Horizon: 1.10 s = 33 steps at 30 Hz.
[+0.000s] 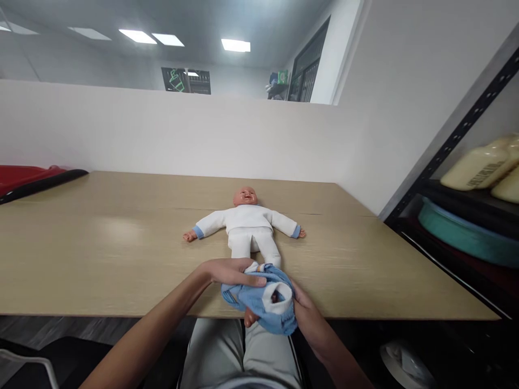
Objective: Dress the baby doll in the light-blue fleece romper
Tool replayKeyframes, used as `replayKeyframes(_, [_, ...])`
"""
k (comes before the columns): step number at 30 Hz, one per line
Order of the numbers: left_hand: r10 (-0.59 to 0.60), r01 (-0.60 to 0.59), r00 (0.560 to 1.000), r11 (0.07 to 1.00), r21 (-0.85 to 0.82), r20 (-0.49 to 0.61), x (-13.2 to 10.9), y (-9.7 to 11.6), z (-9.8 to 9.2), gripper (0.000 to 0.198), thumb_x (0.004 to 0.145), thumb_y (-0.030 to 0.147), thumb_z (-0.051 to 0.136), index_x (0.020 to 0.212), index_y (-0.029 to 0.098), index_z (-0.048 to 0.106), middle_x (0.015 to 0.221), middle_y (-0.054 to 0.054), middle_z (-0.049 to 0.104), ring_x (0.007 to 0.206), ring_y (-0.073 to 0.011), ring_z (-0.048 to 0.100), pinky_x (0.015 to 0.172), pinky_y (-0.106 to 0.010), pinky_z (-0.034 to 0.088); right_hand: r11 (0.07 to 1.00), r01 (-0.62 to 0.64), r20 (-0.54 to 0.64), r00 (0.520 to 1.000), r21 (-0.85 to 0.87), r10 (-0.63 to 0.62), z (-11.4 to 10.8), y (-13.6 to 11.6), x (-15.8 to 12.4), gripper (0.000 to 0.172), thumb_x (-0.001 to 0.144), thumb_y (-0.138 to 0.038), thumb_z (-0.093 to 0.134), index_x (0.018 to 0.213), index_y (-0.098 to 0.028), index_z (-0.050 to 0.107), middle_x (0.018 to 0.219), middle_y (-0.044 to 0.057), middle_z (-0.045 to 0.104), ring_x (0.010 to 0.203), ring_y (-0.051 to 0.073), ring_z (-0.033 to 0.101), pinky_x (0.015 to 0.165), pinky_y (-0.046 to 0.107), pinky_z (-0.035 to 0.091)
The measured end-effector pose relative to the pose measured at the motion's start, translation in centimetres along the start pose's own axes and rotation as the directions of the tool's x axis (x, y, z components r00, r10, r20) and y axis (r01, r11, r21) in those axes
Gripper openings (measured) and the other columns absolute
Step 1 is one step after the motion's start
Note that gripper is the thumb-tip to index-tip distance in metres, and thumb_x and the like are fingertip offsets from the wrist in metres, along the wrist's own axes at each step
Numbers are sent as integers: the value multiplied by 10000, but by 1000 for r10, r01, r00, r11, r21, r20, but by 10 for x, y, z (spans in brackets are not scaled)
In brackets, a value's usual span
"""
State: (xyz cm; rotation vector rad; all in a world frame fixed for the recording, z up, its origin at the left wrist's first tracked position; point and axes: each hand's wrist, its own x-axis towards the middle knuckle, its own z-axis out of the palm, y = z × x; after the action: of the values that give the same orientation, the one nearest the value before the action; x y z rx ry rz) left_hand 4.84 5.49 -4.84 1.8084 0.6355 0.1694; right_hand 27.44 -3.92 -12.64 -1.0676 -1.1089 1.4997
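Note:
A baby doll in a white top with blue cuffs lies on its back on the wooden table, arms spread, head away from me. Blue cloth trousers with white cuffs are bunched around its lower legs at the front edge. One doll foot sticks out below the cloth; inside the right white cuff something dark reddish shows. My left hand lies over the cloth from the left, thumb pressed on it. From the right side my right hand grips the cloth, its fingertips mostly hidden behind.
A red item with a black edge lies at the table's far left. On the right, a black metal shelf holds cream bottles and a teal basin. A white wall stands behind the table.

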Motion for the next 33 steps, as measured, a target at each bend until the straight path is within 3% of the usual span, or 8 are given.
replayKeyframes(3, [-105,104,993,994,20,61,2,5,8,599,785,749,763,881,158,764,807,-60,760,794,-248,715,749,-320,581,998,-48,-56,997,33,50,5,-4,-2,719,736,-718,833,1268,-240,757,1265,109,786,1275,392,665,1183,577,438])
replayKeyframes(8, [-94,111,985,987,-115,145,4,5,13,396,770,559,848,828,173,780,736,-52,765,714,-236,729,768,-344,601,999,-25,124,992,26,21,7,-23,-16,706,788,-613,845,1363,-236,684,1371,111,736,1323,350,648,1175,508,459])
replayKeyframes(12, [-26,31,995,998,-50,97,4,2,6,297,722,430,844,882,191,771,785,-13,753,720,-209,679,716,-310,572,975,31,27,999,-221,-25,6,-25,-21,599,846,-563,788,1319,-223,647,1324,119,750,1243,328,686,1106,471,505])
replayKeyframes(19, [-201,237,967,934,267,-156,13,8,26,275,772,429,709,669,186,632,611,22,566,570,-151,521,557,-273,429,659,17,-226,932,-752,-283,7,-11,-19,309,970,-485,501,1164,-265,599,1049,103,777,988,347,729,843,452,547])
replayKeyframes(22, [-121,237,955,861,449,-271,17,11,41,316,755,467,735,639,201,609,599,6,586,594,-182,570,574,-292,428,532,68,-172,905,-844,-388,-3,2,-21,273,947,-396,500,1162,-256,595,1144,133,727,1041,345,719,815,435,555])
replayKeyframes(25, [4,208,940,785,583,-340,21,12,52,283,749,443,757,872,198,686,828,-63,735,775,-270,692,697,-335,483,441,107,-142,857,-891,-495,-14,18,-23,280,923,-340,515,1176,-246,592,1277,167,663,1122,344,699,837,432,565])
replayKeyframes(28, [53,220,925,735,642,-377,25,10,58,483,789,432,739,1182,179,617,1025,-121,762,947,-343,727,812,-381,502,470,67,-178,871,-880,-458,-21,28,-24,260,944,-372,509,1160,-248,583,1174,150,727,1030,344,729,775,426,564])
replayKeyframes(33, [17,259,930,680,686,-368,27,5,59,402,885,384,648,1212,178,538,967,-124,755,952,-368,737,856,-410,499,610,12,-231,920,-793,-318,-19,26,-18,317,950,-475,553,1175,-258,605,1073,114,789,898,330,752,691,385,543])
